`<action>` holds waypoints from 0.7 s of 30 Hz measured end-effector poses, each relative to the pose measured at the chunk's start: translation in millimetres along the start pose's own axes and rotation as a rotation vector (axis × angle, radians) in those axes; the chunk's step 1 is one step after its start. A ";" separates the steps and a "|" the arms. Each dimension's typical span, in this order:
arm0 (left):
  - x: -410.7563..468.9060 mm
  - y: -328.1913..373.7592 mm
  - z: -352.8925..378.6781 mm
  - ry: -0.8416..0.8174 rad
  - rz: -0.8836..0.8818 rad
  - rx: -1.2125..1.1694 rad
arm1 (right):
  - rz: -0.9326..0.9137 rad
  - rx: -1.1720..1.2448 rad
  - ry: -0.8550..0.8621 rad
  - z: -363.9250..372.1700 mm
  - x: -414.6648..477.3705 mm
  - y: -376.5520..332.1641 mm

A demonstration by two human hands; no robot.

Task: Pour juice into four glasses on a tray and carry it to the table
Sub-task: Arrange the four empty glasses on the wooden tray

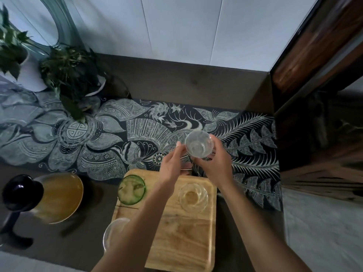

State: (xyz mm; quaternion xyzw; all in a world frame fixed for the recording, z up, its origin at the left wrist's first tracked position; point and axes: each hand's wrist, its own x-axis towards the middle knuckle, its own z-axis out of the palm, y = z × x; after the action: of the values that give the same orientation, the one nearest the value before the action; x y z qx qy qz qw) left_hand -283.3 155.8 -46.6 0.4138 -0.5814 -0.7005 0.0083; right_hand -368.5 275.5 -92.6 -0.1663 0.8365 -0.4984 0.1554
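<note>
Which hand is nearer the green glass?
Left. The left hand hovers just up-right of the green glass; the right hand, holding a clear glass, is farther right.

No readable text, label, brand or number shows anywhere.

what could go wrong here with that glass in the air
The clear glass is held above the patterned cloth in the right hand, the left hand only brushing it; a slip would drop it. Setting it down on the wooden tray could knock the green glass or the clear glass already there. The left forearm passes over the glass at the tray's near left edge.
</note>
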 end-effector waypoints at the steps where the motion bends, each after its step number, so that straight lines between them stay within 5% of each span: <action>1: -8.3 2.6 -3.1 -0.001 0.023 -0.012 | -0.020 0.005 0.011 0.1 -5.1 -5.8; 12: -134.6 -1.9 -60.8 -0.028 0.253 -0.038 | -0.167 0.002 0.162 -1.3 -124.0 -77.1; 21: -207.1 -73.0 -110.0 -0.097 0.168 0.008 | -0.048 0.004 0.188 27.2 -252.1 -62.8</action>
State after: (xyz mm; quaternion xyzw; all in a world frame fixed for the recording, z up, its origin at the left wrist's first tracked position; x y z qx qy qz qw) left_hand -48.0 192.6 13.5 0.3292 -0.6164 -0.7143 0.0372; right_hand -123.2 335.3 -25.6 -0.1385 0.8422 -0.5170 0.0645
